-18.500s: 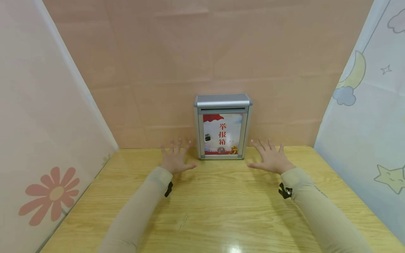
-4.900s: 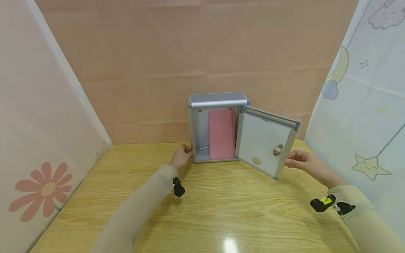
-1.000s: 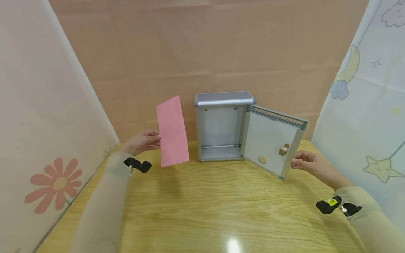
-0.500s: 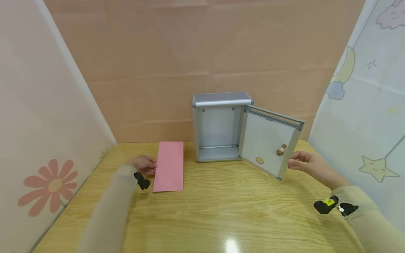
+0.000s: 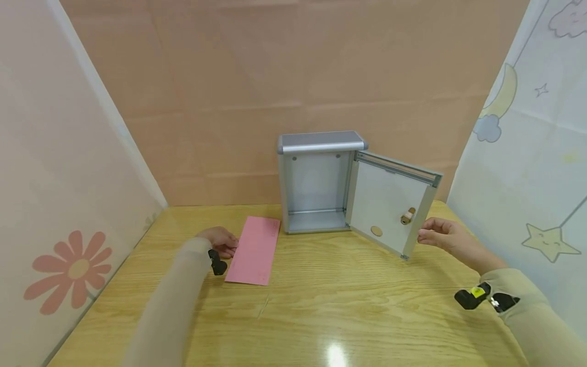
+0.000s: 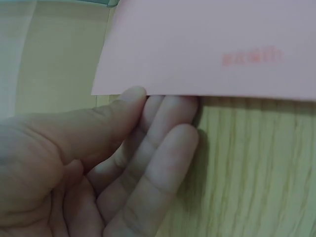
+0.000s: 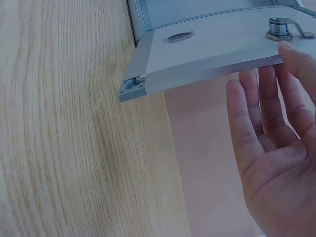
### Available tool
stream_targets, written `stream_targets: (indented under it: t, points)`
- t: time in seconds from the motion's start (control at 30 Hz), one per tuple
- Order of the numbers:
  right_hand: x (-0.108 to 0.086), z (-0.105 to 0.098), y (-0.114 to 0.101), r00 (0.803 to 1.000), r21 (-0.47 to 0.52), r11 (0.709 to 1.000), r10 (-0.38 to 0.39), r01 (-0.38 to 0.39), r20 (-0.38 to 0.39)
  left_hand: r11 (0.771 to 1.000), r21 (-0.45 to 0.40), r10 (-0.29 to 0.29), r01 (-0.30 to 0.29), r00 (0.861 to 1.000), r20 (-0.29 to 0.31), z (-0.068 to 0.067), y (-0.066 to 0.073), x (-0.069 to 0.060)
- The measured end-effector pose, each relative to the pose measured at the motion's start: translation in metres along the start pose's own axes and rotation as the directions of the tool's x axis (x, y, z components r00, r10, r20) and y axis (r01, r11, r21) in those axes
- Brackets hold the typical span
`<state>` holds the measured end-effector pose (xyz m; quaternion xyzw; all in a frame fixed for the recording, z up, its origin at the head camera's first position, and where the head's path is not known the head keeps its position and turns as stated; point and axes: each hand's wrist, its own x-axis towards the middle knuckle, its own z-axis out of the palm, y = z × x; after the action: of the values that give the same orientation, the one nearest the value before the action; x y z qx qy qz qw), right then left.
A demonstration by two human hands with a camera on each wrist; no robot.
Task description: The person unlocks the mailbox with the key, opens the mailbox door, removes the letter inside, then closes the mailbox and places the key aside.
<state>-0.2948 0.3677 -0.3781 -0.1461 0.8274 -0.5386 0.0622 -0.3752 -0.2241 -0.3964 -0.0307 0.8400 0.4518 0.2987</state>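
A pink envelope [image 5: 254, 251] lies slanted on the wooden table, left of the metal suggestion box [image 5: 316, 183]. My left hand [image 5: 221, 241] pinches its left edge; the left wrist view shows the thumb [image 6: 131, 96] over the edge and fingertips beneath it. The box door [image 5: 390, 204] is swung out to the right, its brass-coloured lock [image 5: 407, 216] facing inward. With thumb and fingers, my right hand [image 5: 447, 239] holds the door's outer edge, as the right wrist view also shows. Nothing lies inside the box.
The wooden table [image 5: 312, 306] runs to a peach cloth backdrop [image 5: 229, 102] behind the box. Patterned white panels stand at the left [image 5: 69, 153] and right [image 5: 541, 168].
The envelope, earlier in the box, was held upright a second ago; my left hand has lowered it to the table and shifted it rightward, turning it slightly. The right hand and door stay put.
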Motion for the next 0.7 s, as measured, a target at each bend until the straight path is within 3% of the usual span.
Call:
stream_targets:
  t: [0.33,0.5,0.7]
  points:
    - [-0.001,-0.001,0.001,1.000,0.022,1.000,0.004,-0.005,0.018,0.991,0.089,-0.084,0.096,0.987,-0.134,0.004,0.001,0.017]
    - [-0.002,-0.002,0.001,1.000,0.031,1.000,0.002,-0.002,0.017,0.970,0.234,-0.031,0.072,0.984,-0.174,0.007,0.004,0.025]
    - [-0.002,-0.003,0.002,1.000,0.033,0.999,0.002,-0.003,0.010,0.920,0.386,0.022,0.068,0.974,-0.225,0.014,0.014,0.023]
